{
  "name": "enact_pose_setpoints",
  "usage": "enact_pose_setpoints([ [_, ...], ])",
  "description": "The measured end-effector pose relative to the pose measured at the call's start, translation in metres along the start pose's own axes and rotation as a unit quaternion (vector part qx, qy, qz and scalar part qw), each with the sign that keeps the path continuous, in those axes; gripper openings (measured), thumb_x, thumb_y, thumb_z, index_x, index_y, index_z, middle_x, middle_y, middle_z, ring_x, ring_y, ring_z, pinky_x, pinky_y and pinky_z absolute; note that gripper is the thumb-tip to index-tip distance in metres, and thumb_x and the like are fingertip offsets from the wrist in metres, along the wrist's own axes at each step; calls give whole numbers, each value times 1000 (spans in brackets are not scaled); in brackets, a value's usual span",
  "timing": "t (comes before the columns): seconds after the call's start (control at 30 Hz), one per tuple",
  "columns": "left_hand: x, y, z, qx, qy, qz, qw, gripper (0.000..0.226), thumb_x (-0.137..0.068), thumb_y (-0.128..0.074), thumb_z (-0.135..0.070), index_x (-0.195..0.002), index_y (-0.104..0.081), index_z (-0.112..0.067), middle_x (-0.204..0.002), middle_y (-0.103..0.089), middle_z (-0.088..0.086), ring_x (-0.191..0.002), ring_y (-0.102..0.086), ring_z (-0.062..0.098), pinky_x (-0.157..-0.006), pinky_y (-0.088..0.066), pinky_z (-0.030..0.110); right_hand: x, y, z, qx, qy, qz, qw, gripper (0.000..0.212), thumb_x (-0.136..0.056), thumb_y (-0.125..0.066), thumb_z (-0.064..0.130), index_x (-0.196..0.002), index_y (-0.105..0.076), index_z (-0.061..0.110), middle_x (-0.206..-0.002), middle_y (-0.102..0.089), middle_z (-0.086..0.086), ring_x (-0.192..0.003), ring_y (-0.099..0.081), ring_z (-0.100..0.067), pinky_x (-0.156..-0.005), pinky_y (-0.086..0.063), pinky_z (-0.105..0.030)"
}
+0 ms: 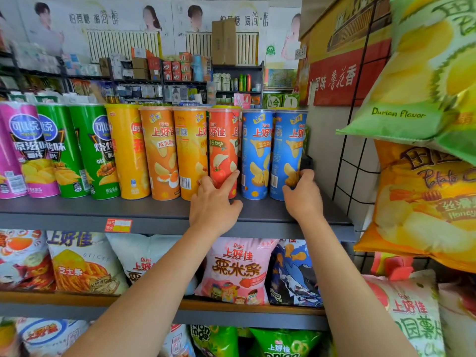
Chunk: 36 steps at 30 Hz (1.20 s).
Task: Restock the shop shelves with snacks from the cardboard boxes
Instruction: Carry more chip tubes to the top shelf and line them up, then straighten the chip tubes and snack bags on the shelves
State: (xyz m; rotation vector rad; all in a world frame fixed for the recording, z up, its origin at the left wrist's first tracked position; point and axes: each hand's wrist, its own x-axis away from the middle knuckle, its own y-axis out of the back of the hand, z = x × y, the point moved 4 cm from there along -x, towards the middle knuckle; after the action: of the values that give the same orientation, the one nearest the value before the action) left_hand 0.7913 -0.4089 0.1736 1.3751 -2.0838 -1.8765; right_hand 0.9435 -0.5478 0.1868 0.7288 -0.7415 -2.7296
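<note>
A row of upright chip cans stands on the dark grey top shelf (103,210). My left hand (213,204) holds the base of the red tomato can (222,148): its index finger lies up the can's front and its thumb sits low at the can's right. My right hand (302,195) grips the lower part of the rightmost blue can (288,145), fingers curled round its right side. A second blue can (256,150) stands between the two held cans. Orange cans (175,150) stand to the left of the red one.
Yellow, green and pink cans (64,150) fill the shelf's left. Snack bags (237,269) lie on the shelves below. Large chip bags (425,197) hang on a wire rack at the right, close to my right arm. A tall cardboard box (223,42) stands on distant shelving.
</note>
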Motion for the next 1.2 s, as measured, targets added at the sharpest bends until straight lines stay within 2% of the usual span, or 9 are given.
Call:
enact_pose_setpoints([
  [0.13,4,3,0,31,-2,-25,999,60,-95,-52,-43,-150,-30,-41,-127,-35,8,-114,-46,29,-93,-46,37,1,-3,-1,0,8,-1,1000,46,-95,-61,21,-133,-39,7,-128,-56,-19,-115,-57,-39,-94,-50,-53],
  [0.23,9,14,8,115,-5,-103,988,37,-90,-61,-30,-127,-57,-26,-117,-44,5,-102,-53,26,-76,-46,32,4,-4,-2,-1,18,-22,1000,45,-94,-62,20,-131,-40,7,-128,-51,-19,-114,-54,-39,-94,-49,-52],
  [0.3,7,24,30,127,33,-154,979,22,-87,-63,-25,-108,-64,-20,-109,-52,5,-99,-54,27,-76,-44,34,8,-3,-1,35,44,-53,997,41,-92,-61,16,-126,-43,5,-126,-48,-20,-113,-52,-40,-91,-48,-52],
  [0.43,-7,31,68,112,77,-114,984,4,-88,-60,-25,-90,-62,-23,-99,-58,1,-98,-55,26,-79,-44,39,13,-6,4,116,87,-96,985,29,-90,-59,12,-114,-46,2,-117,-49,-21,-106,-50,-41,-85,-44,-50],
  [0.57,-6,27,66,105,44,-108,988,7,-87,-60,-22,-91,-54,-20,-97,-54,-1,-92,-53,24,-73,-45,41,13,-9,5,145,100,-99,979,27,-89,-57,9,-113,-50,0,-115,-50,-22,-104,-49,-42,-81,-42,-48],
  [0.7,-6,23,68,89,55,-105,989,12,-88,-60,-24,-93,-49,-21,-99,-52,-1,-92,-51,24,-66,-38,36,13,-11,2,148,115,-93,978,27,-89,-57,9,-114,-53,1,-114,-50,-21,-106,-48,-41,-83,-41,-48],
  [1.0,-6,23,69,77,62,-60,993,23,-90,-59,-29,-109,-53,-18,-117,-54,4,-111,-52,27,-81,-45,41,14,-7,3,96,127,-100,982,23,-90,-60,12,-110,-56,2,-115,-49,-21,-107,-48,-41,-88,-41,-49],
  [1.13,4,35,79,88,39,-122,988,31,-86,-64,-25,-116,-59,-17,-118,-53,8,-114,-50,30,-85,-45,41,28,-8,18,28,164,-125,978,20,-87,-64,12,-104,-57,3,-109,-52,-19,-104,-51,-40,-83,-42,-47],
  [1.2,8,45,89,85,35,-158,983,37,-84,-67,-24,-119,-60,-14,-117,-51,10,-113,-50,32,-86,-45,41,42,-22,37,6,219,-115,969,19,-84,-66,12,-100,-59,3,-105,-53,-17,-100,-53,-39,-81,-44,-47],
])
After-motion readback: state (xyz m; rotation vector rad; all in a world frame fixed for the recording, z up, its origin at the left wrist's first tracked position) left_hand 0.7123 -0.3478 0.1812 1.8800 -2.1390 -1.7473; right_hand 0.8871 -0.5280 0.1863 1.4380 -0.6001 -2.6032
